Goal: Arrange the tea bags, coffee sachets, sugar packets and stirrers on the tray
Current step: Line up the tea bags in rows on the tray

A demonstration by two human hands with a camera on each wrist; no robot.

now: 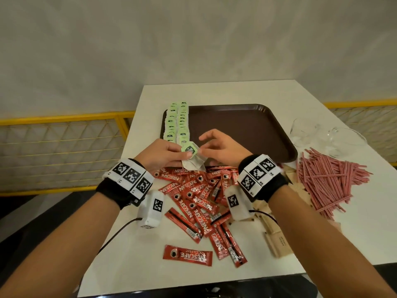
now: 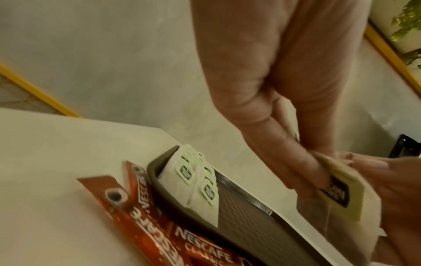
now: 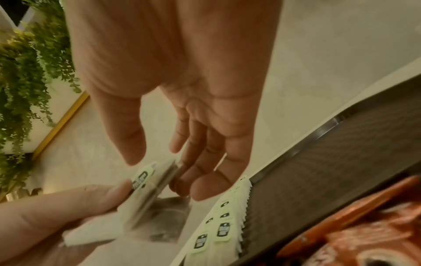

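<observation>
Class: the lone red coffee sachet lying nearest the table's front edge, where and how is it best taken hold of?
Probably pinch the lone coffee sachet across its narrow width near the middle, coming from above. It lies flat and apart from the pile, long sides clear on the table.

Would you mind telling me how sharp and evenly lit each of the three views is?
Head view: evenly lit and sharp, wide-angle bending at the edges. Left wrist view: dim, motion blur on the held tea bags. Right wrist view: dim, blurred around the left hand and the right hand.
</observation>
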